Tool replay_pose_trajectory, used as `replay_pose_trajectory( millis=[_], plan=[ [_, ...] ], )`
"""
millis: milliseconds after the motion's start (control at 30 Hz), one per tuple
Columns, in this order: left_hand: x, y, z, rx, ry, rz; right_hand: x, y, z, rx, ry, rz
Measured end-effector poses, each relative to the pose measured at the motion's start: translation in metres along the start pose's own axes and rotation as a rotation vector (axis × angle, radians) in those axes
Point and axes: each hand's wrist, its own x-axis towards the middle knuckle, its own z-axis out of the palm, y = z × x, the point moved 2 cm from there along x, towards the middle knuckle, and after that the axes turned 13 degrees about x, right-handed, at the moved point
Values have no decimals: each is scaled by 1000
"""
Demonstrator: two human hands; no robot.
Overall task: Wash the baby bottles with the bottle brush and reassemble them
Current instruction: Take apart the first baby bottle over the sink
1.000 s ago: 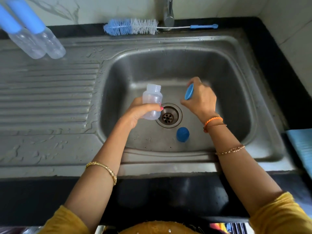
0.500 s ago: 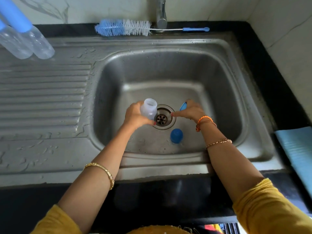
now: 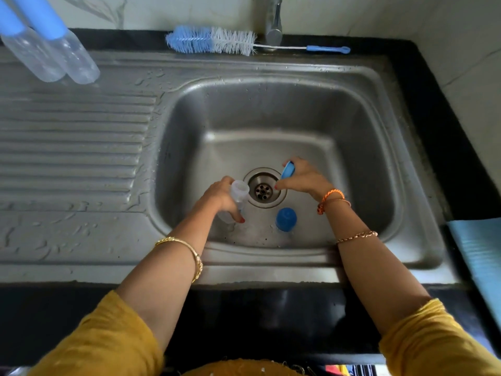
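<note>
My left hand (image 3: 221,198) grips a small clear baby bottle (image 3: 238,194) low in the steel sink (image 3: 271,109), its open mouth beside the drain (image 3: 264,188). On the drain's right, my right hand (image 3: 302,177) holds a blue bottle ring (image 3: 288,169). A blue cap (image 3: 286,219) stands on the sink floor between my wrists. The blue and white bottle brush (image 3: 214,40) lies on the back ledge by the tap. Two capped clear bottles (image 3: 51,54) stand at the back left of the drainboard.
The tap (image 3: 273,20) rises behind the basin. A ribbed wet drainboard (image 3: 70,147) stretches to the left. A blue cloth (image 3: 479,256) lies on the black counter at the right edge. A tiled wall closes the right side.
Both hands have dropped from mid-basin down to the sink floor near the drain. The bottle is lower and tilted in my left hand. The blue cap has stayed put.
</note>
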Motion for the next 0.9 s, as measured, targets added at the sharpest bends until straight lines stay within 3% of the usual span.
replay_pose_trajectory(
  millis=[67,167,233,333,500,733,900],
  plan=[
    [-3,0,-6,-63,49,-7,-2,-5,1,48,-55,-12],
    [-5,4,-19,-141,295,68,-9,-15,0,128,-89,-56],
    [-9,12,-27,-402,419,153,-13,-20,-1,261,-96,-91],
    [-21,29,-33,-821,321,264,-19,-24,-1,385,-125,-134],
    [-29,36,-30,-976,99,339,-23,-31,2,540,-171,-156],
    [-27,37,-28,-959,208,343,-19,-30,5,335,-65,-189],
    [-22,31,-36,-1083,276,287,-22,-33,2,603,-209,-170]
  ],
)
